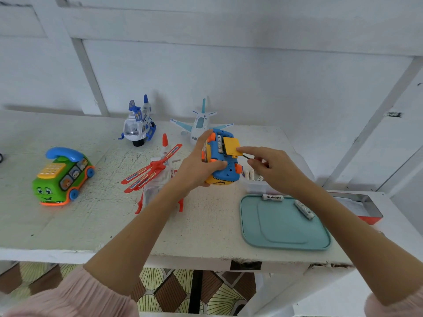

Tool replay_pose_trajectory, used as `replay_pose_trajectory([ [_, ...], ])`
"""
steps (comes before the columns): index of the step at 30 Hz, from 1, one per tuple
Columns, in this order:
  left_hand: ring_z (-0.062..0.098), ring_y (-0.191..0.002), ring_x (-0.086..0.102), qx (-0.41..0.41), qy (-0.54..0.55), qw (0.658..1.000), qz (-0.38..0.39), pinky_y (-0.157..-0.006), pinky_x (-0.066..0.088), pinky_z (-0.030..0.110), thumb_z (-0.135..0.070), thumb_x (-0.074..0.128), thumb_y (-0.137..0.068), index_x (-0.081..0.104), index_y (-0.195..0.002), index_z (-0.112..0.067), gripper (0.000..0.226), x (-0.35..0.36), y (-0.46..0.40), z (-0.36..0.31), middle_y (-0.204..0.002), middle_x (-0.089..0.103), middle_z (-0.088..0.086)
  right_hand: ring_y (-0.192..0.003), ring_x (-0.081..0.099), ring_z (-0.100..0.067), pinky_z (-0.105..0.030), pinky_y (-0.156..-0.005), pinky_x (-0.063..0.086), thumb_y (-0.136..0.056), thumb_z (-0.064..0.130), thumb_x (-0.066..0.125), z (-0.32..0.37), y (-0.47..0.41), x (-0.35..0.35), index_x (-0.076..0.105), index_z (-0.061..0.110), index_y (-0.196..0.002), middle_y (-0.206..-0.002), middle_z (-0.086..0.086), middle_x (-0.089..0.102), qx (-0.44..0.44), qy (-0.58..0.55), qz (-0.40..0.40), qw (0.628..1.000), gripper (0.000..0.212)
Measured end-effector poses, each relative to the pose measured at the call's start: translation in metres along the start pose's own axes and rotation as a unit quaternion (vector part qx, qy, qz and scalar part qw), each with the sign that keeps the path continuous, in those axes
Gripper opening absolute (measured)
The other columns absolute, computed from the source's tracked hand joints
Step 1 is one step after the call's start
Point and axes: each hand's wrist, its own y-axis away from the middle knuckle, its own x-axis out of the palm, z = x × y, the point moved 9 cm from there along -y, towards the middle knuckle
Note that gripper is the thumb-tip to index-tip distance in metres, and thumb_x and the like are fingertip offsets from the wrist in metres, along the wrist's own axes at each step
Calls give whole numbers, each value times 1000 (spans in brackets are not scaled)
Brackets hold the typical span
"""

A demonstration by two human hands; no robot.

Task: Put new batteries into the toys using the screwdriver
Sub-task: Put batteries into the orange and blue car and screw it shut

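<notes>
My left hand (201,164) grips a blue and yellow toy car (223,165), turned wheels-up above the table. Batteries show in its open compartment (219,144). A yellow battery cover (231,147) lies half over the compartment. My right hand (272,167) holds a thin dark screwdriver (246,157), and its forefinger presses the cover's edge. Two white batteries (272,197) (304,209) lie on the teal tray (283,234).
A green phone-bus toy (63,177) stands at the left. A red and white helicopter (158,175) sits under my left forearm. Behind stand a blue and white helicopter (138,124) and a white plane (200,124). A clear box of batteries (254,179) sits by the tray; a metal tin (364,207) at right.
</notes>
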Motion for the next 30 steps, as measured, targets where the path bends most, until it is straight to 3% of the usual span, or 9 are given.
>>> replay_pose_trajectory([
  [5, -9, -65, 63, 90, -10, 994, -59, -47, 47, 9, -4, 63, -88, 27, -135, -35, 67, -15, -3, -23, -110, 58, -6, -59, 46, 7, -10, -57, 34, -94, 13, 51, -8, 13, -17, 58, 31, -121, -74, 16, 51, 23, -16, -18, 999, 34],
  [7, -4, -73, 67, 109, 3, 991, -79, -54, 53, 13, 0, 63, -86, 29, -134, -33, 67, -22, -6, -28, -115, 59, -5, -62, 48, 1, -13, -61, 36, -93, 13, 51, -14, 19, -17, 59, 32, -120, -82, 10, 59, 29, -17, -3, 999, 33],
  [11, 17, -98, 67, 136, 7, 984, -115, -81, 58, 41, -3, 66, -84, 21, -147, -34, 83, -34, -11, -33, -129, 55, 2, -74, 56, -22, -33, -74, 46, -93, 16, 51, -26, 33, -4, 59, 39, -114, -96, -4, 66, 40, -12, 59, 997, 32],
  [15, -6, -84, 66, 163, 17, 977, -135, -71, 58, 20, 1, 64, -86, 22, -147, -30, 81, -36, -8, -39, -124, 55, -5, -71, 55, -20, -31, -74, 45, -95, 19, 48, -19, 35, 25, 58, 33, -121, -87, -2, 64, 31, 45, 138, 989, 32],
  [19, 1, -90, 67, 180, 33, 977, -112, -75, 58, 24, 3, 62, -86, 26, -144, -30, 76, -27, -3, -42, -131, 54, -2, -81, 56, -15, -26, -77, 43, -97, 19, 44, 8, 33, 60, 54, 31, -127, -103, 0, 64, -5, 72, 204, 976, 34],
  [23, 3, -90, 68, 193, 36, 976, -97, -72, 57, 19, 2, 62, -87, 25, -143, -32, 76, -22, 0, -43, -134, 51, 0, -104, 57, -17, -37, -92, 47, -98, 22, 41, 15, 31, 87, 46, 32, -134, -123, -1, 60, -8, 117, 272, 955, 37],
  [26, -1, -91, 66, 188, 12, 977, -97, -70, 55, 15, 0, 63, -86, 21, -146, -33, 80, -24, -4, -40, -135, 51, 4, -78, 51, -4, -22, -80, 45, -98, 21, 41, 13, 34, 88, 40, 33, -137, -98, 14, 62, 11, 112, 312, 943, 41],
  [28, -8, -88, 64, 201, 3, 975, -95, -65, 50, 8, 3, 62, -87, 22, -146, -31, 79, -23, -1, -44, -135, 51, 4, -63, 41, 0, -14, -65, 38, -98, 20, 41, 8, 38, 84, 38, 32, -139, -72, 23, 40, 34, 102, 334, 936, 42],
  [30, -4, -89, 66, 216, 8, 973, -76, -67, 50, 9, 7, 59, -87, 23, -145, -29, 77, -20, -1, -46, -136, 51, 3, -55, 41, -2, -14, -54, 40, -98, 20, 43, 0, 43, 78, 38, 34, -138, -67, 19, 35, 67, 85, 351, 930, 43],
])
